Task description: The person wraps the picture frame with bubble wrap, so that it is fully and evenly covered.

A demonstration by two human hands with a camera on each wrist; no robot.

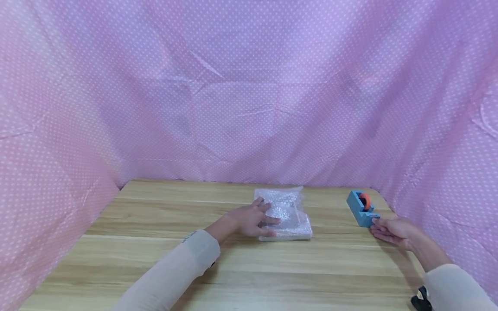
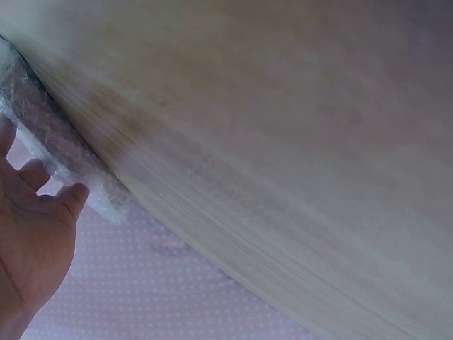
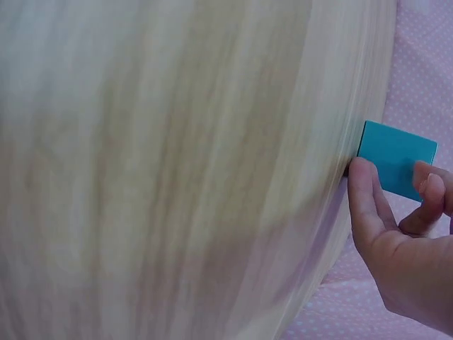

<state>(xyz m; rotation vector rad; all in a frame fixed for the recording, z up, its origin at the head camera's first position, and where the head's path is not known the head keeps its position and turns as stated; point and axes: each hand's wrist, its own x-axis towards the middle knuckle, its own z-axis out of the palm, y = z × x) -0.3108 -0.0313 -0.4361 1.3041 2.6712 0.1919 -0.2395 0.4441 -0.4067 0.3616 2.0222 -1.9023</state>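
My left hand (image 1: 252,219) rests, fingers spread, on the left part of a folded piece of clear bubble wrap (image 1: 285,235). In the left wrist view that hand (image 2: 35,219) has its fingertips against the bubble wrap (image 2: 49,131). Over at the right, a blue tape dispenser (image 1: 355,206) holds a roll with an orange core (image 1: 365,201). My right hand (image 1: 394,231) grips the dispenser's near end, thumb by the cutter edge. The right wrist view has the right hand's fingers (image 3: 364,195) at the lower and upper edges of the dispenser's turquoise end face (image 3: 396,156); cannot tell whether they pinch tape.
Both things lie on a light wood-grain table (image 1: 167,242). Pink dotted cloth (image 1: 241,108) hangs behind it and along both sides, close to the dispenser on the right. A small black object (image 1: 421,299) shows beside the right sleeve (image 1: 459,287).
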